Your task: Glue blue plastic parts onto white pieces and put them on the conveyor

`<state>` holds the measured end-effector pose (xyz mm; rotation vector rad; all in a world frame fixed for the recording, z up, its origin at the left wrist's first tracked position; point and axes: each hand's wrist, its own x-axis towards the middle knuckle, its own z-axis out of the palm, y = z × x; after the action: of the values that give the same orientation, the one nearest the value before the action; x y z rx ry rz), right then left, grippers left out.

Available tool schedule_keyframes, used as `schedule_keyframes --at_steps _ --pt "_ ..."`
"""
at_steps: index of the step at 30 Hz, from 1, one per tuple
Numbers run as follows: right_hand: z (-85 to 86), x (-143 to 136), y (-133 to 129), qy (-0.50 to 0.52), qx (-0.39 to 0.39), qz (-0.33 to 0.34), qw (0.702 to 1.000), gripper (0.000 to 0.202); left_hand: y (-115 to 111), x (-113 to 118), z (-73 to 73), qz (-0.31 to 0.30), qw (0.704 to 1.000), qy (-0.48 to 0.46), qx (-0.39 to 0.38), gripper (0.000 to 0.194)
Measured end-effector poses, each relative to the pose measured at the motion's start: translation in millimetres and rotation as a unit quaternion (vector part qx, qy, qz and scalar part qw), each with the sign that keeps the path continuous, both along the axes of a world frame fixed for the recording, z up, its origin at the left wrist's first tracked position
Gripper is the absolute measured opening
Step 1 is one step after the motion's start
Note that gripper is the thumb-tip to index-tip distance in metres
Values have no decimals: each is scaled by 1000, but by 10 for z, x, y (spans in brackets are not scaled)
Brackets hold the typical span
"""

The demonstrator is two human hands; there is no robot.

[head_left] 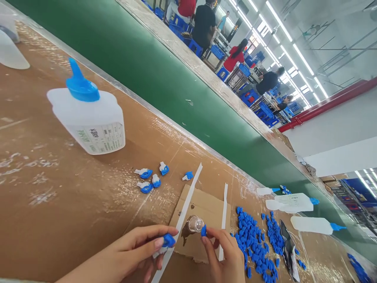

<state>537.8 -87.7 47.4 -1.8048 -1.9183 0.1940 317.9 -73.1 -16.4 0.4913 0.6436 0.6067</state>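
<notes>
Two hands work low over the brown counter (59,204): the left hand (132,253) pinches a blue-and-white cap (167,241), the right hand (225,255) pinches a small blue piece (203,230) beside a clear vial (194,224) on cardboard (203,212). Loose blue pieces (253,243) lie just right; a white bottle (88,118) stands well apart.

Bright ceiling strip lights (294,43) give sharp, evenly lit, tilted footage, with glare on the brown table (59,188).
</notes>
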Motion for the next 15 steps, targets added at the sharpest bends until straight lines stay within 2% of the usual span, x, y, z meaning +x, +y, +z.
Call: schedule_keyframes --at_steps 4,8,11,15 --pt "-5 -25 38 4 -18 -1 1000 38 29 5 53 29 997 -56 -53 59" --pt "38 10 42 38 -44 -36 998 39 74 58 101 34 996 -66 -48 60" --pt "46 62 1 149 -84 -57 984 35 81 152 132 41 997 -47 -38 62" --pt "-4 21 -117 332 -111 -103 931 36 35 322 201 63 996 -36 -60 64"
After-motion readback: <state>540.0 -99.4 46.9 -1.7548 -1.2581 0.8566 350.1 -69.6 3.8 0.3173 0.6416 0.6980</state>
